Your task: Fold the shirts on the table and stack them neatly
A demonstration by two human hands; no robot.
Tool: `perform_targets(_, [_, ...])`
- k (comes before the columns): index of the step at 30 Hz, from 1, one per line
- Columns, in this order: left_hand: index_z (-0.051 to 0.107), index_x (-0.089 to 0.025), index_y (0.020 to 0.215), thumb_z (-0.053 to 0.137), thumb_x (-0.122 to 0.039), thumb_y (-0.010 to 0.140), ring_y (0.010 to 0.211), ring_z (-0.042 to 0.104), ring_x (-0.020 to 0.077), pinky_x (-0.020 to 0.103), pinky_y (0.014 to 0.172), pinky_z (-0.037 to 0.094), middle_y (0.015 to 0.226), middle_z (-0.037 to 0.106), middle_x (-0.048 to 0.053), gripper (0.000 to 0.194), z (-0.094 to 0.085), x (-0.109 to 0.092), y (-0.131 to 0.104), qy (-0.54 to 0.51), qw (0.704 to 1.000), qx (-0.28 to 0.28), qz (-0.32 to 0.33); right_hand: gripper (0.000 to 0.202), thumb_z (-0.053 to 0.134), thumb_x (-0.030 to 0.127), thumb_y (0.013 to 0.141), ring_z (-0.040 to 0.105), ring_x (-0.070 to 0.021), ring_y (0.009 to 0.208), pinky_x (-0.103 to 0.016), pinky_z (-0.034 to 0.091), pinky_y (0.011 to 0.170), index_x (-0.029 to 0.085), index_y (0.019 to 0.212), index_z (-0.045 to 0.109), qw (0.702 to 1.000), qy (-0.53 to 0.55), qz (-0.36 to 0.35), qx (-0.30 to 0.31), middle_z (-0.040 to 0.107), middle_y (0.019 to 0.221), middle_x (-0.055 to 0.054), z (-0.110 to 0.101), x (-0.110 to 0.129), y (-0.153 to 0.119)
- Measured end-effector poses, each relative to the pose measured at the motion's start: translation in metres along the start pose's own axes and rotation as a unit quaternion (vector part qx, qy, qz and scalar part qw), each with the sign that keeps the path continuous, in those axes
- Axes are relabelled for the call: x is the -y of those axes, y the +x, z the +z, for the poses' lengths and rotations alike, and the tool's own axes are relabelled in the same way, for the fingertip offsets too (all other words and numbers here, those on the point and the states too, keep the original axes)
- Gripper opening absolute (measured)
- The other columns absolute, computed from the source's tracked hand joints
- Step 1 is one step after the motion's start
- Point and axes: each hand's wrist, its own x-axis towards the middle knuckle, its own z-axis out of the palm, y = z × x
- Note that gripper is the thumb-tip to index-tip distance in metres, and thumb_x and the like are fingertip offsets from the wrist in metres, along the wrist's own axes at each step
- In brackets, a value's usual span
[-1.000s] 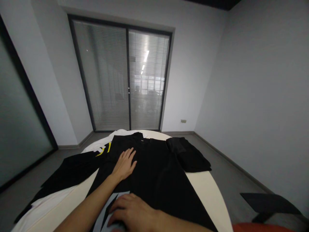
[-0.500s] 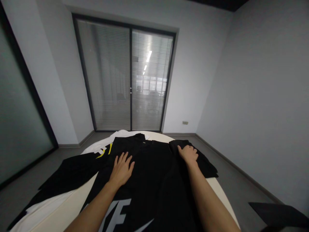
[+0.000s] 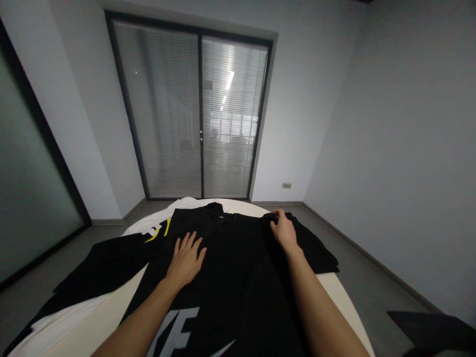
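A black T-shirt [image 3: 230, 272] with pale grey lettering lies spread on the table, its collar at the far side. My left hand [image 3: 186, 259] rests palm down on the left of its chest, fingers outstretched and spread. At the shirt's right shoulder, my right hand [image 3: 284, 230] is closed on the cloth, its fingers curled over the fabric at the far edge and bunching it a little. The right sleeve [image 3: 316, 248] stretches out beyond this hand toward the table's right edge.
Another black garment [image 3: 111, 263] with yellow and white marks lies at the left, with white cloth [image 3: 159, 216] behind it. The round cream table [image 3: 334, 292] shows at the right. A dark chair-like shape [image 3: 431, 329] stands lower right. Glass doors [image 3: 201, 114] are ahead.
My right hand has moved slightly away from me and left, and its fingers have gathered the shoulder cloth. My left hand stays flat in place on the shirt. The view has shifted slightly.
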Motion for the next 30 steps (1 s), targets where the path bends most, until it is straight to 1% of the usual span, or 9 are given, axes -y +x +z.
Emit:
perform_targets(2, [0.059, -0.017, 0.137, 0.038, -0.043, 0.101, 0.145, 0.034, 0.0321, 0.057, 0.119, 0.024, 0.153, 0.045, 0.012, 0.049, 0.000, 0.000, 0.000, -0.001, 1.000, 0.001, -0.002, 0.049, 0.054, 0.020, 0.090, 0.065, -0.0224, 0.104, -0.030, 0.046, 0.088, 0.026, 0.138, 0.051, 0.996, -0.002, -0.078, 0.031, 0.070, 0.115, -0.008, 0.003, 0.011, -0.005])
perform_targets(6, [0.058, -0.017, 0.138, 0.038, -0.042, 0.101, 0.146, 0.033, 0.0320, 0.057, 0.119, 0.024, 0.154, 0.044, 0.012, 0.049, -0.002, -0.001, 0.000, -0.004, 1.000, 0.009, -0.005, 0.050, 0.048, 0.010, 0.087, 0.055, -0.0206, 0.123, -0.030, 0.041, 0.103, 0.025, 0.134, 0.060, 0.973, -0.015, -0.198, 0.116, 0.062, 0.133, -0.007, 0.016, 0.027, -0.016])
perform_targets(10, [0.058, -0.016, 0.137, 0.039, -0.042, 0.101, 0.146, 0.034, 0.0320, 0.056, 0.119, 0.024, 0.154, 0.044, 0.013, 0.049, -0.002, 0.000, -0.001, -0.009, 1.000, 0.009, -0.003, 0.078, 0.052, 0.003, 0.075, 0.047, -0.0236, 0.132, -0.036, 0.037, 0.108, 0.026, 0.149, 0.043, 0.939, -0.049, -0.259, 0.223, 0.054, 0.144, -0.007, 0.029, 0.037, -0.030])
perform_targets(12, [0.058, -0.016, 0.137, 0.038, -0.042, 0.101, 0.145, 0.034, 0.0321, 0.057, 0.119, 0.024, 0.153, 0.044, 0.013, 0.049, -0.001, 0.001, -0.001, -0.011, 1.000, 0.004, 0.000, 0.085, 0.055, 0.009, 0.077, 0.042, -0.0265, 0.136, -0.040, 0.034, 0.110, 0.025, 0.156, 0.029, 0.932, -0.068, -0.252, 0.253, 0.047, 0.151, -0.009, 0.034, 0.039, -0.034])
perform_targets(15, [0.059, -0.016, 0.137, 0.038, -0.042, 0.101, 0.145, 0.034, 0.0321, 0.057, 0.118, 0.025, 0.153, 0.045, 0.013, 0.049, 0.000, 0.001, -0.002, -0.011, 1.000, -0.005, 0.003, 0.083, 0.050, 0.024, 0.087, 0.023, -0.0289, 0.148, -0.045, 0.023, 0.117, 0.021, 0.160, 0.011, 0.931, -0.097, -0.192, 0.294, 0.023, 0.164, -0.011, 0.040, 0.040, -0.037])
perform_targets(17, [0.059, -0.016, 0.136, 0.039, -0.041, 0.101, 0.145, 0.035, 0.0320, 0.056, 0.118, 0.025, 0.153, 0.045, 0.013, 0.048, -0.001, 0.000, -0.002, -0.009, 1.000, -0.009, 0.003, 0.075, 0.042, 0.032, 0.094, 0.011, -0.0309, 0.152, -0.049, 0.016, 0.120, 0.019, 0.160, 0.009, 0.923, -0.114, -0.153, 0.334, 0.012, 0.166, -0.011, 0.043, 0.038, -0.037])
perform_targets(21, [0.061, -0.017, 0.134, 0.040, -0.040, 0.100, 0.144, 0.036, 0.0321, 0.056, 0.118, 0.024, 0.152, 0.047, 0.013, 0.046, -0.006, -0.003, -0.002, 0.018, 0.999, -0.028, -0.005, 0.068, 0.032, 0.045, 0.098, 0.001, -0.0336, 0.152, -0.054, 0.006, 0.121, 0.025, 0.160, 0.012, 0.911, -0.126, -0.120, 0.375, 0.005, 0.167, -0.005, 0.045, 0.037, -0.037])
perform_targets(26, [0.066, -0.018, 0.130, 0.046, -0.039, 0.097, 0.143, 0.034, 0.0395, 0.057, 0.116, 0.026, 0.153, 0.043, 0.016, 0.044, -0.014, 0.001, 0.002, 0.059, 0.990, -0.097, -0.086, 0.083, 0.024, 0.072, 0.092, -0.011, -0.0299, 0.152, -0.053, -0.005, 0.121, 0.029, 0.160, 0.004, 0.907, -0.127, -0.115, 0.385, -0.006, 0.167, 0.001, 0.044, 0.041, -0.043])
perform_targets(30, [0.067, -0.021, 0.129, 0.045, -0.038, 0.098, 0.138, 0.040, 0.0384, 0.052, 0.108, 0.038, 0.153, 0.040, 0.018, 0.041, -0.020, 0.013, 0.009, 0.039, 0.981, -0.115, -0.154, 0.089, 0.022, 0.079, 0.088, -0.013, -0.0299, 0.152, -0.053, -0.007, 0.121, 0.029, 0.160, 0.003, 0.903, -0.125, -0.119, 0.394, -0.008, 0.166, 0.001, 0.043, 0.041, -0.044])
